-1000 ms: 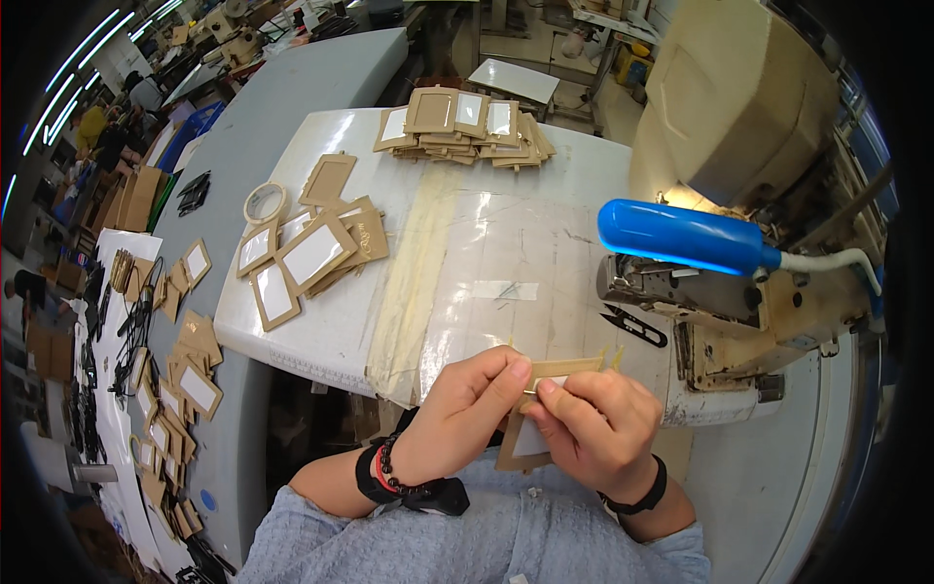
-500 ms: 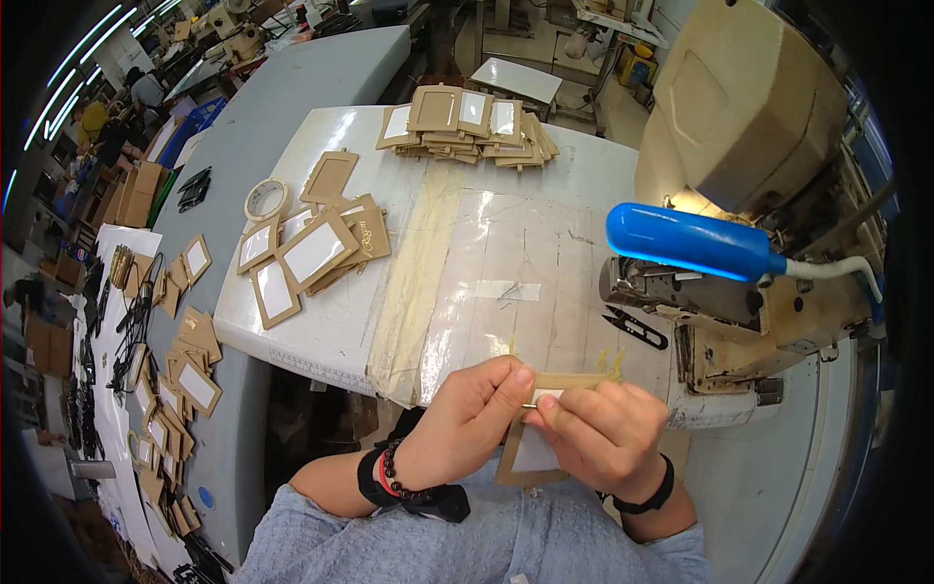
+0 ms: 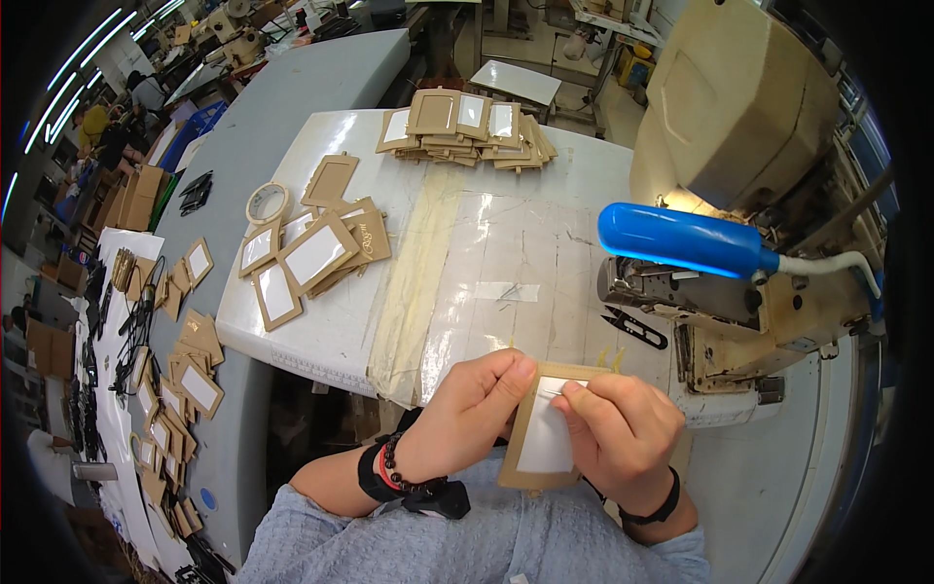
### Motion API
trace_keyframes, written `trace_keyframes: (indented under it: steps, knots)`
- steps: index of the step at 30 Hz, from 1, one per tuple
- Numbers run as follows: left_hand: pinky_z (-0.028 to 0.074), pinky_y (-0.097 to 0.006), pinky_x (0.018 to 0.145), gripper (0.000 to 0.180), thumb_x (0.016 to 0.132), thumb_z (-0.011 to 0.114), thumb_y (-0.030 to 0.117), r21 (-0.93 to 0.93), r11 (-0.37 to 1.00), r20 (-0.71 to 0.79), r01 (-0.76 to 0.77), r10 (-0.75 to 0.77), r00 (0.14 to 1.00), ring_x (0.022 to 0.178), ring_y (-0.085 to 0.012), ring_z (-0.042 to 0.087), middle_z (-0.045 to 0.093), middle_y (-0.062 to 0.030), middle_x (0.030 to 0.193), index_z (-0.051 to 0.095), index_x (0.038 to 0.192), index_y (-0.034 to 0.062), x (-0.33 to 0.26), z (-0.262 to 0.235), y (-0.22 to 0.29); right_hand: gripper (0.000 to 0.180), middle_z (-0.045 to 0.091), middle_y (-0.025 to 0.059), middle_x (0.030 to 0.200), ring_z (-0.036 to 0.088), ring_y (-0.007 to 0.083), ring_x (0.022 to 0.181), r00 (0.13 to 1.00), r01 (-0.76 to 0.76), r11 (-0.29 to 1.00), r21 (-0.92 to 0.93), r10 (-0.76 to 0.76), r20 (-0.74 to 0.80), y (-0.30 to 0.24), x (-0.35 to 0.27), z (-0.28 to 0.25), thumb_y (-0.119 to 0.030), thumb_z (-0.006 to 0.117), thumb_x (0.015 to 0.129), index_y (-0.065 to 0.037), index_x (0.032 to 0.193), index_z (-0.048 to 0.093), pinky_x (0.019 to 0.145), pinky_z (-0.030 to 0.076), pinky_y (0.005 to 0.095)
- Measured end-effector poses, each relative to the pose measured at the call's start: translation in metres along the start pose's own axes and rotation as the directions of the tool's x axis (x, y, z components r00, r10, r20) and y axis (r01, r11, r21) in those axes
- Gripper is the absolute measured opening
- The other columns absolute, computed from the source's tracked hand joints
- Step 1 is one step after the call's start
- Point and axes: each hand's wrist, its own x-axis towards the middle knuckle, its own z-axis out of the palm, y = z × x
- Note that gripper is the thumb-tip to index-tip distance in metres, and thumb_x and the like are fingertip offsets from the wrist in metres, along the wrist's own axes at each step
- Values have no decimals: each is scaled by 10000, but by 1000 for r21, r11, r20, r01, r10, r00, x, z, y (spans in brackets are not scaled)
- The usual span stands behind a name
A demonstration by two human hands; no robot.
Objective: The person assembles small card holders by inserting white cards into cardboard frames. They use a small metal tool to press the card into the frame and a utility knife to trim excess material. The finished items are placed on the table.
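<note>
My left hand (image 3: 465, 414) grips the upper left edge of a tan card holder (image 3: 525, 465) with a white window, thumb along its border. The holder hangs tilted in front of my shirt, its top toward the table. My right hand (image 3: 628, 428) is closed at the holder's right side, thumb and forefinger pinching a thin, pale, pointed tool (image 3: 552, 391). Its tip lies over the top of the white window; most of the tool is hidden in my fingers, so its kind is unclear. Yellow thread ends (image 3: 615, 360) show just beyond the holder's top.
Tan card holders lie in a stack (image 3: 433, 112) at the table's back and a pile (image 3: 316, 251) at left, beside a tape roll (image 3: 266, 203). At right stands a sewing machine (image 3: 739, 107) with a blue lamp (image 3: 676, 238); black thread snips (image 3: 634, 328) lie before it.
My right hand has moved slightly right and turned, drawing the tool's tip away from my left thumb. More of the holder's white window now shows.
</note>
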Motion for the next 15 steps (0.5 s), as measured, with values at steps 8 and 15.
trace_keyframes:
  steps: [8,15]
  knots:
    - [462,-205,577,366,1039,396,339,-90,995,14,42,-41,999,667,-35,522,582,-2,808,559,994,15,0,1,0,206,585,3,759,462,122,520,998,40,997,-64,-37,57,-6,1,-8,-156,759,715,-51,873,679,426,324,258]
    - [474,-203,587,359,1038,402,339,-77,997,20,15,-14,1000,682,-34,537,587,-3,818,556,994,18,-1,-1,2,204,607,3,781,464,114,529,996,79,993,-88,-75,47,-5,1,-5,-161,739,727,-44,886,687,429,297,256]
